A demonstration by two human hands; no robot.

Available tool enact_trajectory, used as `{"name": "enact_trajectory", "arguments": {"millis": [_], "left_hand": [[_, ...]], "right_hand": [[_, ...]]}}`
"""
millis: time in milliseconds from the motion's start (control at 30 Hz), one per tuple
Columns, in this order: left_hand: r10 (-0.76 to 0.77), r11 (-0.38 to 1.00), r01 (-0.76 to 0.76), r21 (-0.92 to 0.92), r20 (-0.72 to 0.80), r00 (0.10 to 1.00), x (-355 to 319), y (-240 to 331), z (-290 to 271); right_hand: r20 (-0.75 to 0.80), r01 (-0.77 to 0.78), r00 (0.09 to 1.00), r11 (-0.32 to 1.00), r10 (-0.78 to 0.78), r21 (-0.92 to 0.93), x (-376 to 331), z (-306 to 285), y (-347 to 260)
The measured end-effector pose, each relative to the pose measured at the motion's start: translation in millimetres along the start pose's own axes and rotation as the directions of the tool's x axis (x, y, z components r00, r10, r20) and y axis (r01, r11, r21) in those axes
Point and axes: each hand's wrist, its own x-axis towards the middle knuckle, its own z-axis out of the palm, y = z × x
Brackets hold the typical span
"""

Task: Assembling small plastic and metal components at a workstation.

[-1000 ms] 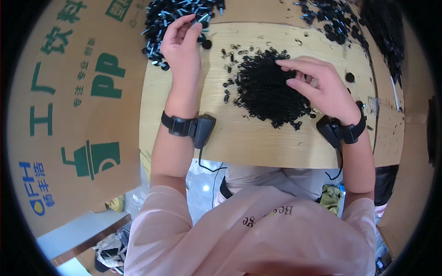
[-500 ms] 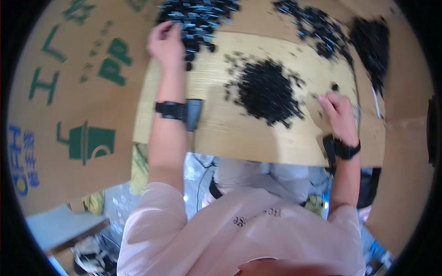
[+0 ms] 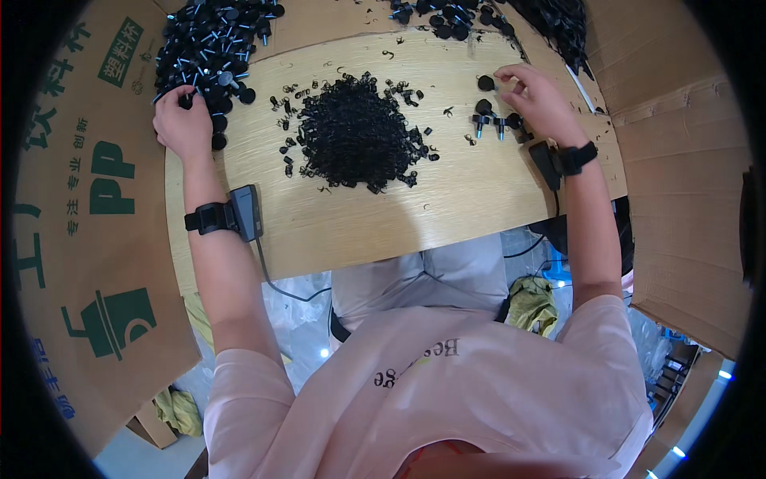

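Observation:
My left hand [image 3: 182,126] is at the near edge of a heap of black round-headed screws [image 3: 215,48] with bare metal shanks. Its thumb and fingers close around one black screw head [image 3: 186,101], whose shank is hidden. Over at the right, my right hand [image 3: 536,100] has thumb and forefinger apart, their tips beside a loose black round head [image 3: 486,82]. Just below that hand several more screws lie together, one black-headed screw [image 3: 479,122] with its shank toward me. Between the hands spreads a big pile of small black clip-like pieces [image 3: 355,132].
More black-headed screws [image 3: 455,17] lie at the far edge, beside a bundle of thin black strips [image 3: 558,28]. A white stick [image 3: 581,89] rests at the right. Cardboard walls [image 3: 678,184] flank the wooden board [image 3: 343,231]. Each wrist carries a strapped device with a cable.
The view has turned and shifted, so the table lies differently in it. My right fingers, bunched before, are now apart. My left hand stays at the screw heap.

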Motion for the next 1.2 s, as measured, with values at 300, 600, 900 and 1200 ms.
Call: {"name": "enact_trajectory", "arguments": {"millis": [300, 600, 900, 1200], "left_hand": [[0.300, 0.843, -0.409, -0.349, -0.326, 0.897, -16, 47, -14], [0.524, 0.267, 0.370, -0.890, 0.456, 0.719, -73, 109, -22], [0.659, 0.474, -0.070, -0.877, 0.301, 0.689, -80, 111, -14], [0.627, 0.533, -0.053, -0.845, 0.352, 0.694, -85, 108, -11]], "right_hand": [[0.123, -0.021, 0.992, 0.998, 0.013, 0.064, 23, -3, -33], [-0.018, 0.201, 0.972, 0.783, -0.235, 0.588, 38, 53, -124], [0.020, 0.025, 0.994, 0.406, -0.107, 0.913, 42, 111, -127], [0.103, -0.045, 0.984, 0.348, -0.148, 0.936, 40, 114, -122]]}}
